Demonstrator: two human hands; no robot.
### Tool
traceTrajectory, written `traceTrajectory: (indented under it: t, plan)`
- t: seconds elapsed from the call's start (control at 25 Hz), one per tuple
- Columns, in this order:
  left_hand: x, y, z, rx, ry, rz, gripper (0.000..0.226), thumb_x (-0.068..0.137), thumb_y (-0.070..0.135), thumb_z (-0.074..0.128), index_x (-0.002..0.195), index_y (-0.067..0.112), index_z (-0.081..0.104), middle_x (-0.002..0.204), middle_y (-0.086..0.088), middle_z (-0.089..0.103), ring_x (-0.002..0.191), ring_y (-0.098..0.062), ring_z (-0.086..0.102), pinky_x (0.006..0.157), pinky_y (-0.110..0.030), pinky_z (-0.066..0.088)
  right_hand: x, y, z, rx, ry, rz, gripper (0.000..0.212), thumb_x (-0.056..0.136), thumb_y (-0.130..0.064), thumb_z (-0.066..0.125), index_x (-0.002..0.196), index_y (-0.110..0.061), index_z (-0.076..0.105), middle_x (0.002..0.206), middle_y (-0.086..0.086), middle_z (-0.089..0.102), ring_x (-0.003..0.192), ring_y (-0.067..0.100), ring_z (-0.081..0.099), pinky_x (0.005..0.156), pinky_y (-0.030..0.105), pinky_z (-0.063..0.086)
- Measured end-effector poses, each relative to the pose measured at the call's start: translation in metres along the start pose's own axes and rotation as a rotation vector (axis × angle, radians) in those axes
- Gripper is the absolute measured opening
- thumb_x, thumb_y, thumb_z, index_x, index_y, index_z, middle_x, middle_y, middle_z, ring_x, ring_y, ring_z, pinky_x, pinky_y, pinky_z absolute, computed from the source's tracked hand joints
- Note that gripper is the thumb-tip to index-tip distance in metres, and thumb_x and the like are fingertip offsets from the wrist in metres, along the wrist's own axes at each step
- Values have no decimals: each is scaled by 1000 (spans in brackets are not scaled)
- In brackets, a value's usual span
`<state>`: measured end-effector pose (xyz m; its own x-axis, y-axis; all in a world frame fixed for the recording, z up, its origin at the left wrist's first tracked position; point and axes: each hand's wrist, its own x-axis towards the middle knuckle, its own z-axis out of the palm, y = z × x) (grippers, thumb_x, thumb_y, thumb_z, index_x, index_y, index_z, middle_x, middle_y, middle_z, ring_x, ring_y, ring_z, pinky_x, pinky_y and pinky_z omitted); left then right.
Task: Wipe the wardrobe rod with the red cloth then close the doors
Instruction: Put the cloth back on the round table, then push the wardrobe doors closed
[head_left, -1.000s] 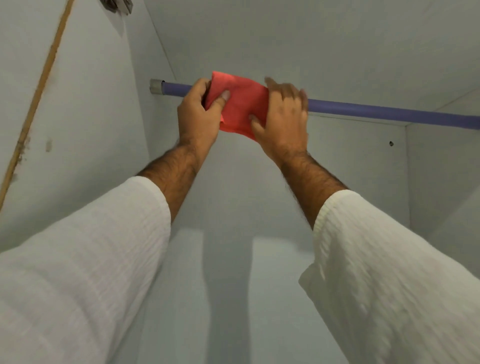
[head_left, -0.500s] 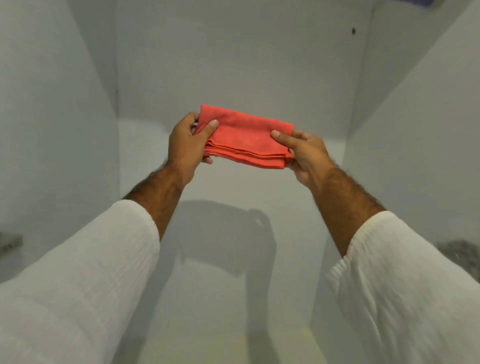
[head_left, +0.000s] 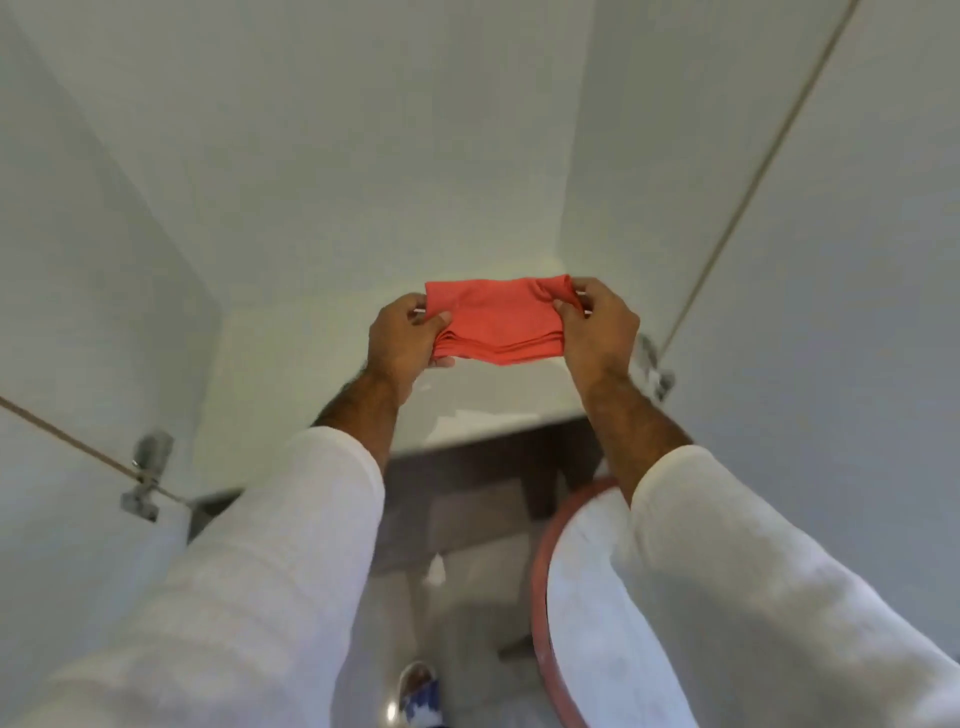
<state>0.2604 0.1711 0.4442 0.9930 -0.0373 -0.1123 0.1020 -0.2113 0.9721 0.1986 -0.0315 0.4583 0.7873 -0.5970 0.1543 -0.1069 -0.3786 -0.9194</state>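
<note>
The folded red cloth (head_left: 498, 325) hangs in front of the open wardrobe, above its floor, long axis running left to right. The left hand (head_left: 402, 338) pinches its left end and the right hand (head_left: 597, 325) its right end, fingers clamped on the fabric.

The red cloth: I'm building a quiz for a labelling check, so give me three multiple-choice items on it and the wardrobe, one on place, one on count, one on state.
1. Where is the red cloth?
A. Draped on the rod
B. Held between both hands, in front of the open wardrobe
C. Lying on the floor

2. How many hands grip it?
A. None
B. One
C. Two

3. What state is the cloth in?
A. Folded in layers
B. Spread fully open
C. Rolled into a ball

Answers:
1 B: it hangs in the air between the hands, and no rod is in view.
2 C: the left hand pinches one end, the right hand the other.
3 A: stacked edges show along its lower side.
</note>
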Motion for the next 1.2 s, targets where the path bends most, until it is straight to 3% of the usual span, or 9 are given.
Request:
traceTrajectory:
  t: [0.16, 0.24, 0.36, 0.44, 0.56, 0.72, 0.88, 1.04, 1.2]
  plan:
    - [-49, -140, 70, 104, -83, -137, 27, 96, 16, 73, 122, 9, 71, 114, -16, 73, 83, -25, 75, 48, -28, 64, -72, 147, -24, -153, -71, 234, 28, 102, -10, 64, 128, -9, 71, 127, 9, 75, 115, 19, 66, 103, 19, 44]
    - [-73, -200, 110, 190, -177, -214, 20, 95, 13, 72, 114, 12, 73, 109, -14, 74, 75, -22, 75, 48, -28, 63, -106, 216, -36, -189, -46, 385, 25, 106, -7, 52, 122, -9, 72, 119, 8, 74, 116, 26, 67, 99, 11, 46]
    - [-105, -271, 169, 390, -365, -255, 26, 96, 9, 58, 116, 13, 75, 112, -15, 77, 91, -35, 78, 70, -44, 69, -146, 304, -54, -324, 12, 579, 32, 108, -6, 42, 113, -11, 73, 113, 9, 75, 111, 28, 68, 94, 23, 53]
    - [-126, -319, 206, 526, -460, -245, 28, 94, 5, 58, 114, 11, 75, 115, -16, 78, 98, -33, 76, 81, -31, 64, -169, 362, -69, -468, -22, 660, 34, 102, 1, 45, 121, -6, 72, 120, 18, 76, 114, 33, 69, 96, 31, 52]
    - [-158, -393, 248, 711, -553, -216, 9, 85, 10, 70, 94, 9, 74, 101, -13, 80, 87, -22, 68, 68, -21, 38, -206, 440, -90, -598, -24, 749, 36, 100, 5, 43, 123, -4, 68, 122, 24, 74, 115, 39, 69, 100, 39, 55]
    - [-198, -454, 283, 757, -622, -222, 28, 88, 14, 77, 115, 9, 76, 116, -11, 80, 109, -27, 74, 95, -32, 59, -250, 513, -106, -693, -11, 821, 32, 102, 3, 42, 124, -2, 65, 123, 25, 71, 115, 43, 67, 104, 47, 55]
    - [-214, -463, 295, 1036, -629, 49, 37, 94, 25, 71, 126, 9, 63, 126, -11, 67, 119, -29, 67, 99, -40, 59, -269, 536, -105, -878, -36, 736, 39, 104, -4, 44, 143, -7, 44, 140, 21, 53, 130, 43, 51, 101, 56, 52]
    - [-204, -415, 270, 1230, -571, 363, 60, 99, 43, 60, 149, 13, 43, 152, -8, 49, 142, -28, 51, 116, -51, 46, -251, 489, -105, -977, -226, 407, 78, 104, -18, 57, 165, -8, 9, 171, 19, 22, 162, 37, 19, 128, 53, 31]
    - [-172, -296, 232, 1201, -387, 611, 72, 106, 54, 35, 164, 11, 27, 173, -10, 30, 163, -28, 25, 133, -57, 20, -210, 372, -100, -933, -221, 26, 81, 106, -41, 54, 166, -5, 13, 175, 18, 17, 164, 33, 16, 134, 47, 19]
